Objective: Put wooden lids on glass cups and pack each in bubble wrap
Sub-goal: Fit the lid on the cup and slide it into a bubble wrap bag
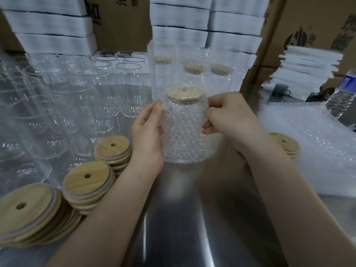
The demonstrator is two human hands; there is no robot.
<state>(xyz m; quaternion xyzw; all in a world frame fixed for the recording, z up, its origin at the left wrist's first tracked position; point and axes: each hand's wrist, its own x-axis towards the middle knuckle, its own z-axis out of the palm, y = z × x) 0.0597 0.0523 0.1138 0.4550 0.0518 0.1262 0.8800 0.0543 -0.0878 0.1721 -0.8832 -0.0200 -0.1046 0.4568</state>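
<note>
Head view: cup [183, 130] dim under bubble wrap [185, 151], lid [184, 94] partly covered

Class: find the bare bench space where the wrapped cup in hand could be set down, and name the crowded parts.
Bare steel table lies under and between the forearms, bordered by lid stacks on the left and bubble wrap sheets on the right. Crowded: glass cups far left, finished wrapped cups behind.
</note>
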